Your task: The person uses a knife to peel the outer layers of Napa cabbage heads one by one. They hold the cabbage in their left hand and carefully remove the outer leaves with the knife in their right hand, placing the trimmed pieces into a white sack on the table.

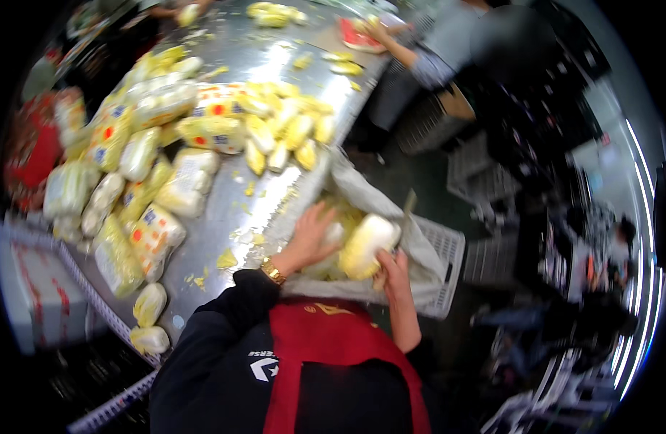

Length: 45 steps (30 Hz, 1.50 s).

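My left hand (311,236), with a gold-coloured watch at the wrist, is over the lined basket, its fingers apart, beside pale cabbages inside. My right hand (392,271) grips the lower right side of a pale yellow and white napa cabbage (368,247) above the basket. A narrow blade-like thing (410,202) rises beyond that hand; blur hides whether the hand holds it too. The white plastic basket (453,255) has a whitish sack-like liner (365,187). Loose small napa cabbages (284,127) are heaped on the metal table (219,200) up ahead.
Wrapped cabbage packs (189,182) fill the table's left side. Two loose cabbages (150,305) lie near its lower left edge. Leaf scraps (227,259) are scattered about. A person (430,65) works at the far right with a red tray (360,37). Crates (479,168) stand on the right.
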{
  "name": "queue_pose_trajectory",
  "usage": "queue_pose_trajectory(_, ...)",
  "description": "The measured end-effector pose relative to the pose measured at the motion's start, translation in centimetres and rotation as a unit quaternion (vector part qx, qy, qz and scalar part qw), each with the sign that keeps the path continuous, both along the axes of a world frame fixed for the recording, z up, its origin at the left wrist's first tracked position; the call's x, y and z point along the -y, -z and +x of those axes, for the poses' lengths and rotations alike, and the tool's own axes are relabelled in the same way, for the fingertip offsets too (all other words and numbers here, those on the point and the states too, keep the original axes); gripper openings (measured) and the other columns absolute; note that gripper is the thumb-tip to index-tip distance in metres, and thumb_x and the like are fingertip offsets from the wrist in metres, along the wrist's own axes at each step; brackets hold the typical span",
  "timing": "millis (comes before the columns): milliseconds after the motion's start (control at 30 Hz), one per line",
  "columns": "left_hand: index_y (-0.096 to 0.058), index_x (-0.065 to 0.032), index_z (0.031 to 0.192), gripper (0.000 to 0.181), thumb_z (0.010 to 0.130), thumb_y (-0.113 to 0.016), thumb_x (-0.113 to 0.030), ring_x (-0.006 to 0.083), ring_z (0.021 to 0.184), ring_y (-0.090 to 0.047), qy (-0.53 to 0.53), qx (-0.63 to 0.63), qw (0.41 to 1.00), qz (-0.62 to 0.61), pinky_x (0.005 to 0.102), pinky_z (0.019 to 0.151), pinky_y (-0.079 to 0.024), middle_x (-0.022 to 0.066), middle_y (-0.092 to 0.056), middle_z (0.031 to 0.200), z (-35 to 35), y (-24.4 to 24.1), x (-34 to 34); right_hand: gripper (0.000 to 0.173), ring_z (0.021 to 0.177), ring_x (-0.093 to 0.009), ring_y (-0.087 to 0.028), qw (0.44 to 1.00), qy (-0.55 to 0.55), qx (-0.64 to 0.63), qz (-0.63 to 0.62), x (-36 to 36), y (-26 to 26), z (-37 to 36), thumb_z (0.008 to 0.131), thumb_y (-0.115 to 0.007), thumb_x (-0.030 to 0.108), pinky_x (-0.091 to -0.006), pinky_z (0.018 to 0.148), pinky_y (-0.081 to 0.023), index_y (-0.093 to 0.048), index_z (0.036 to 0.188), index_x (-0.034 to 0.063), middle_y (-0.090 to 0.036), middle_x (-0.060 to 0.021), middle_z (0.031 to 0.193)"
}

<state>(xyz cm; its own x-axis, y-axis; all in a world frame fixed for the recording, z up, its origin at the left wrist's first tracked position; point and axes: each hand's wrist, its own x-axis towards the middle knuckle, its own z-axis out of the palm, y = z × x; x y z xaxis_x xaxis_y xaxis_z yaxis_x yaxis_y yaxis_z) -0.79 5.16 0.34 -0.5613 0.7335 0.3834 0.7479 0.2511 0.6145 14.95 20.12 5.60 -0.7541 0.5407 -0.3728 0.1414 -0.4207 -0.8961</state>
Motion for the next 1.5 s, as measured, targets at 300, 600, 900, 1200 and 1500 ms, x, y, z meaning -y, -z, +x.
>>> queue_pose_trajectory(300,-0.044,0.0029,0.126,0.039,0.096,-0.044,-0.022,0.0149,0.103,-0.052,0.048,0.477,0.862,0.164,0.0288,0.091,-0.041,0.0104,-0.056,0.112,3.6,-3.6,-1.4,0.039,0.046,-0.005,-0.047,0.976,-0.079,0.041,0.199,2.6,-2.7,-1.9,0.082,-0.072,0.03,-0.0211,0.043,-0.038,-0.063,0.107,0.0003,-0.059,0.0011,0.065)
queue_pose_trajectory(600,-0.043,-0.0035,0.132,0.066,0.094,-0.038,-0.057,0.0217,0.106,-0.058,0.086,0.736,0.627,0.241,0.0372,0.093,-0.047,0.0142,-0.056,0.121,2.3,-1.7,1.3,0.036,0.048,-0.007,-0.05,0.988,-0.052,0.072,0.124,1.9,0.7,-1.8,0.083,-0.07,0.028,-0.0235,0.045,-0.04,-0.062,0.1,-0.0024,-0.059,-0.0015,0.066)
queue_pose_trajectory(900,-0.041,-0.0019,0.135,0.065,0.099,-0.019,-0.052,0.0259,0.117,-0.053,0.079,0.773,0.615,0.135,0.0391,0.098,-0.043,0.0168,-0.053,0.128,0.8,0.3,2.5,0.063,0.085,-0.025,-0.064,0.946,-0.115,0.128,0.273,1.4,0.5,-2.1,0.072,-0.075,0.038,-0.0341,0.075,-0.05,-0.056,0.114,-0.0043,-0.064,-0.017,0.103)
queue_pose_trajectory(1200,-0.044,-0.0011,0.13,0.049,0.098,-0.044,-0.038,0.0187,0.103,-0.058,-0.001,0.747,0.64,0.178,0.031,0.088,-0.048,0.0106,-0.058,0.117,2.9,-0.7,3.0,0.058,0.08,-0.022,-0.065,0.932,-0.116,0.168,0.3,1.9,1.1,-2.3,0.071,-0.072,0.031,-0.0312,0.072,-0.05,-0.057,0.114,-0.005,-0.067,-0.0159,0.09)
queue_pose_trajectory(1500,-0.039,-0.0019,0.135,0.056,0.097,-0.042,-0.044,0.0213,0.112,-0.055,0.096,0.77,0.577,0.256,0.0344,0.095,-0.045,0.0118,-0.056,0.121,2.6,-2.0,3.4,0.058,0.086,-0.017,-0.062,0.961,-0.147,0.083,0.219,2.5,-1.4,-2.8,0.073,-0.076,0.033,-0.0288,0.076,-0.049,-0.059,0.116,-0.0011,-0.066,-0.011,0.101)
